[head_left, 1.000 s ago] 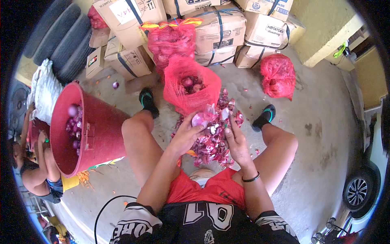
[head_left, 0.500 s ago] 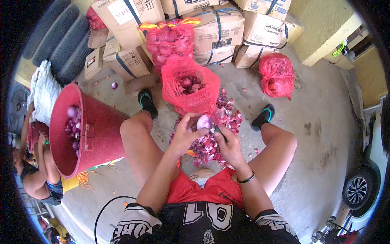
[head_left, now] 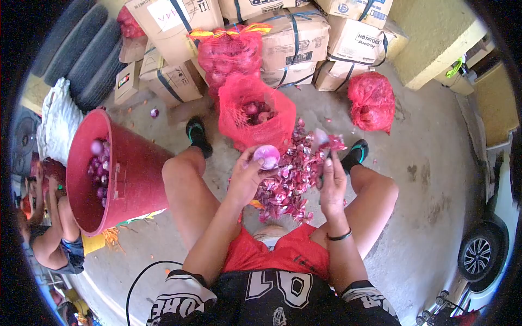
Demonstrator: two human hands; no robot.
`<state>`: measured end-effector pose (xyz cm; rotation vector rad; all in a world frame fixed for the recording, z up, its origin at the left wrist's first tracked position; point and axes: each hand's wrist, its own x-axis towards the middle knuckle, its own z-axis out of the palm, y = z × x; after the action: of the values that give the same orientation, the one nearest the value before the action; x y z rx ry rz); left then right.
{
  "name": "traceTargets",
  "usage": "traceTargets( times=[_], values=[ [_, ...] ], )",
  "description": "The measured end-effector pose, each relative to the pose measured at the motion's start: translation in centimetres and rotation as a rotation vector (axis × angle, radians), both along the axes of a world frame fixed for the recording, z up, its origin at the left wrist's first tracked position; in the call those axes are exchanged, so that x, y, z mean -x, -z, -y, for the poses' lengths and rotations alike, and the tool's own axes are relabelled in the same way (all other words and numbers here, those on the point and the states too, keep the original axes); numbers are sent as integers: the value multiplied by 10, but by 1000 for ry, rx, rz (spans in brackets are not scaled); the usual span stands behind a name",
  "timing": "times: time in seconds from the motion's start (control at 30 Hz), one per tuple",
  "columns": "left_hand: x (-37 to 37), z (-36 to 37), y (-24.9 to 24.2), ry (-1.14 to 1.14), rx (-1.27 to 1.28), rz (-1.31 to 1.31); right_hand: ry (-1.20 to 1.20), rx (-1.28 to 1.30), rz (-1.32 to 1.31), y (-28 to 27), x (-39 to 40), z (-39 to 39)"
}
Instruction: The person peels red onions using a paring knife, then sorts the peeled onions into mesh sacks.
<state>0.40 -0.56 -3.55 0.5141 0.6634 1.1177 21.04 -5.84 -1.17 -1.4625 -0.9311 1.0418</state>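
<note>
A peeled, pale purple onion (head_left: 267, 156) is held in the fingers of my left hand (head_left: 244, 176), above the peel heap. Off to its right, my right hand (head_left: 333, 187) is closed on a small knife (head_left: 322, 140), whose blade is smeared by motion. Red onion skin (head_left: 337, 143) hangs at the knife, above my fingertips. Under both hands spreads a heap of onion peels (head_left: 285, 190) on the floor. Just beyond it stands an open red mesh sack (head_left: 255, 130) with several unpeeled onions (head_left: 255, 111) inside.
At my left a large red tub (head_left: 136, 174) lies tilted, holding peeled onions (head_left: 99, 168). Behind are a full mesh sack (head_left: 228, 57), strapped cartons (head_left: 293, 41) and tyres (head_left: 81, 49). A red bag (head_left: 372, 103) sits at right. Another person (head_left: 54, 233) works at far left.
My right hand has moved right, away from the onion, carrying the knife and a piece of skin. The onion has shifted slightly left in my left hand and shows more bare surface.
</note>
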Motion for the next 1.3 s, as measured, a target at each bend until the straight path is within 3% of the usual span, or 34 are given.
traceTargets(
  times=[0.1, 0.2, 0.27, 0.37, 0.4, 0.47, 0.57, 1.3],
  values=[
    [8, -3, -2, -16, -10, -29, -310, 69, 678, 6, -25, 2],
    [9, -4, -5, -21, -18, -68, -533, 213, 966, -7, -50, 11],
    [11, -1, -4, -17, -24, -119, -213, 290, 645, -72, -46, 12],
    [5, 1, -2, -10, -14, -138, 247, -250, 561, -93, -104, 34],
    [3, 2, 0, -13, -14, -167, 390, -459, 302, -146, -93, 33],
    [2, 0, 6, -13, -26, -225, 321, -899, 138, -217, -93, 40],
    [-1, -2, 5, 18, -16, -247, 29, -1165, 47, -279, -98, 47],
    [3, 0, 2, 15, -33, -277, -78, -1242, 59, -314, -89, 41]
  ],
)
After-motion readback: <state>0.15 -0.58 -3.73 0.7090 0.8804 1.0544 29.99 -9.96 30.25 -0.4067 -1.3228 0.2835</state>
